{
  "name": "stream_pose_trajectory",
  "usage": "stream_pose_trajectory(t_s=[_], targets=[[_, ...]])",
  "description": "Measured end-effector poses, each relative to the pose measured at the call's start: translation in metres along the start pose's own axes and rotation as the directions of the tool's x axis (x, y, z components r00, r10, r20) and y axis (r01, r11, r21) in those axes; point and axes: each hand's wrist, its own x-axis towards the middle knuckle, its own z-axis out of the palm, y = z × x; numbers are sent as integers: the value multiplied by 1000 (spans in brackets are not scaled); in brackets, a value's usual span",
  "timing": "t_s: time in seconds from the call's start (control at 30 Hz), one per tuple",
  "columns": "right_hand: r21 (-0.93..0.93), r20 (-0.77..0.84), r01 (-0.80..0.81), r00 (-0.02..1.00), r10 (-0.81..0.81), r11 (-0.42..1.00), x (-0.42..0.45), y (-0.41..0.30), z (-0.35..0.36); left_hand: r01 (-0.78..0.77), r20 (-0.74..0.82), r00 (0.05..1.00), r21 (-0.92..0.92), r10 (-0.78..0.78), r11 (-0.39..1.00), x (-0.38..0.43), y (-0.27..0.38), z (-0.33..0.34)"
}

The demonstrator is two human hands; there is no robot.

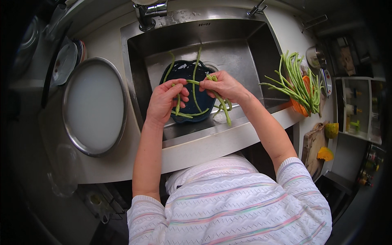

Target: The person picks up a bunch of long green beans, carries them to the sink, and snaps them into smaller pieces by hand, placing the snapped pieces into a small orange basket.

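Observation:
Over the dark blue basin (186,119) in the sink, my left hand (163,99) grips a piece of green long bean (178,105), its fingertips at the end of another bean. That bean's length runs across to my right hand (225,85), which holds a small bunch of long beans (223,107) hanging down past the basin's right side. Several loose long beans (195,82) lie in the basin, a few reaching over its rim. The basin's inside looks dark and glossy; whether it holds water, I cannot tell.
The steel sink (263,61) has a faucet (147,18) at its back left. A large oval steel-rimmed tray (95,107) stands left. On the right are an orange basket (298,107) under more long beans (295,81), a wooden cutting board (313,147) and cut pumpkin pieces (325,154).

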Motion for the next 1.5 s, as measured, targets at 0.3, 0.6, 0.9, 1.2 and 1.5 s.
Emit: stream_pose_trajectory(t_s=[0.3,0.6,0.9,1.2,1.5], targets=[[-159,-10,127,991,-130,979,7,4,11,-176,-13,955,779,296,602,0,1,7],[-450,-76,263,941,-331,853,9,-1,16,-166,71,972,882,223,442,7,-8,5],[85,-40,194,981,-191,977,9,0,19,42,18,999,-271,-39,962,8,-12,5],[-229,-278,426,833,-478,875,18,7,27,28,-10,1000,36,-28,999,12,-20,6],[41,-410,566,761,-503,823,29,-25,2,149,-45,989,217,-142,965,-36,-23,-5]])
